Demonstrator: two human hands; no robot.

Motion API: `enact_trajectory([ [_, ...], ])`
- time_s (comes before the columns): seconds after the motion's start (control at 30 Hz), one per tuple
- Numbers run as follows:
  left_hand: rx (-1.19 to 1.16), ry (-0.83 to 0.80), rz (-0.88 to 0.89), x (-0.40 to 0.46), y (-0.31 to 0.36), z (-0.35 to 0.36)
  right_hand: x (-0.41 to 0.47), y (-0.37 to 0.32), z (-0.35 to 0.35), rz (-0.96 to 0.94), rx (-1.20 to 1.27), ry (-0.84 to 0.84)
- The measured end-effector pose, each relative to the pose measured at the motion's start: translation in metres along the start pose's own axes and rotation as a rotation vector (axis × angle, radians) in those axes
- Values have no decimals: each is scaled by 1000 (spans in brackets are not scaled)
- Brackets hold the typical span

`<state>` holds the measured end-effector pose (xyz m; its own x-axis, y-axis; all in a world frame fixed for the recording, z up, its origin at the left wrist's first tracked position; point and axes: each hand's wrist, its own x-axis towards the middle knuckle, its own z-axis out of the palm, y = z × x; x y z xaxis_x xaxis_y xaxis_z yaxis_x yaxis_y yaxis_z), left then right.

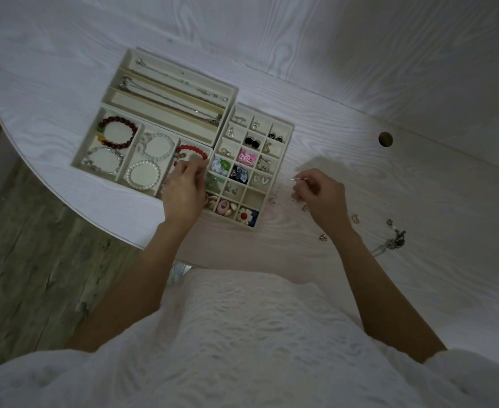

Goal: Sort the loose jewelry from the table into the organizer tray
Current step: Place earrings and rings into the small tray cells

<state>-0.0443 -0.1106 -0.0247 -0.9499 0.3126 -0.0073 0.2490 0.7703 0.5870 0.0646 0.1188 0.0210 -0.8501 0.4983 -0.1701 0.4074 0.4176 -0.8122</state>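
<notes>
Here, earring (298,179) pinched — right fingers (307,185).

Home: white table (360,69), wood floor (21,245).

White woodgrain table (360,69) with a round hole (385,139) — wooden floor (21,245) below.

Left hand (183,188) reaching forward, fingers pinched together; right hand (320,194) likewise pinched (both forearms bare, extended).
</notes>
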Motion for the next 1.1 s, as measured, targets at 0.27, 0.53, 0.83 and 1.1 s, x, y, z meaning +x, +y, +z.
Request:
enact_trajectory([
  [0.27, -61, 16, 77, -27, 6, -2, -2, -21, 51, -24, -348, -255],
  [0.53, -53, -29, 187, -49, 17, 19, -5, -22, 55, -192, -516, -259],
  [0.83, 213, 4, 300, -46, 30, 20, -12, 0, 30, -381, -594, -59],
  [1.1, 341, -86, 396, -39, 37, 19, -14, -3, 53, -443, -727, -169],
])
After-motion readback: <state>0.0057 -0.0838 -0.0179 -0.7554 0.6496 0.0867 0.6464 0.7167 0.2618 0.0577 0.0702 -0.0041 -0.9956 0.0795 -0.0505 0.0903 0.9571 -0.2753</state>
